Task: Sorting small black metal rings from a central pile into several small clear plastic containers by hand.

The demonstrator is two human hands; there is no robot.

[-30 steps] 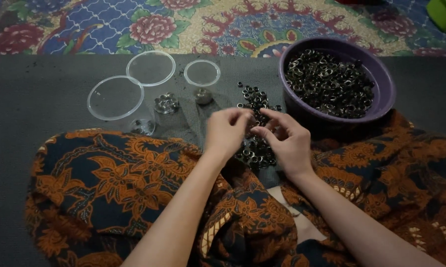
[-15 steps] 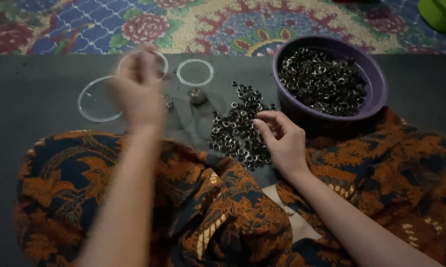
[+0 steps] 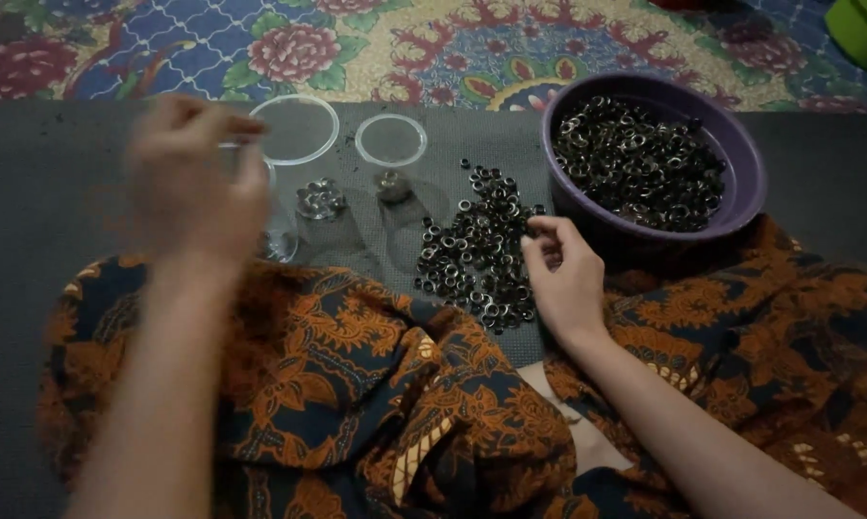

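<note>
A heap of small dark metal rings (image 3: 477, 255) lies on the grey mat in front of my lap. My right hand (image 3: 560, 279) rests at the heap's right edge, its curled thumb and fingers pinching rings there. A purple bowl (image 3: 741, 207) full of the same rings stands just behind that hand. My left hand (image 3: 198, 187) is blurred and raised at the left, over a clear plastic cup (image 3: 278, 240) that it mostly hides. Its grip cannot be made out.
Two more clear cups (image 3: 299, 130) (image 3: 391, 140) stand behind the heap, each with a few rings at the bottom. Orange and dark patterned cloth (image 3: 357, 384) covers my lap. A floral carpet (image 3: 433, 48) lies beyond the mat, with a green object (image 3: 861, 34) at the far right.
My left hand has left the heap and swung left to the clear cups. My right hand has stayed at the heap.
</note>
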